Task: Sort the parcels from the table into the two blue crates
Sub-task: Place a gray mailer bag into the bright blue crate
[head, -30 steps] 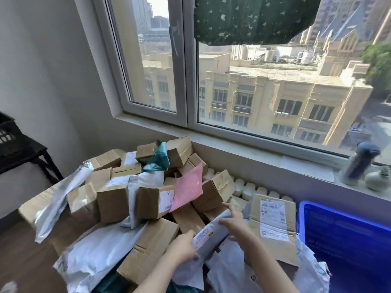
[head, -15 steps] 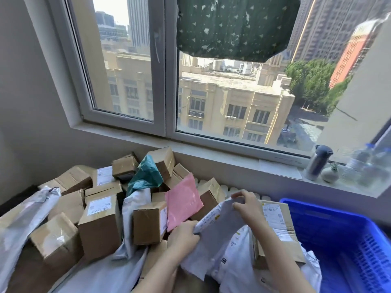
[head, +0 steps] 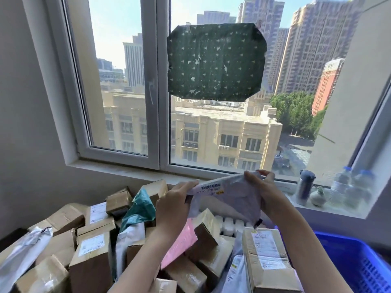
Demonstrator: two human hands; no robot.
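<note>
Up-left of crate (head: pixel 357 263): grey mailer (head: pixel 234 197) held aloft | left hand (head: pixel 173 206) pinches its label edge, right hand (head: pixel 264 193) grips its top corner | looks light, limp, slick; best held by edges

Both hands, left (head: pixel 172 205) and right (head: pixel 265 192), grip a white mailer (head: pixel 230 195) above piled parcels (head: pixel 93 246).
</note>
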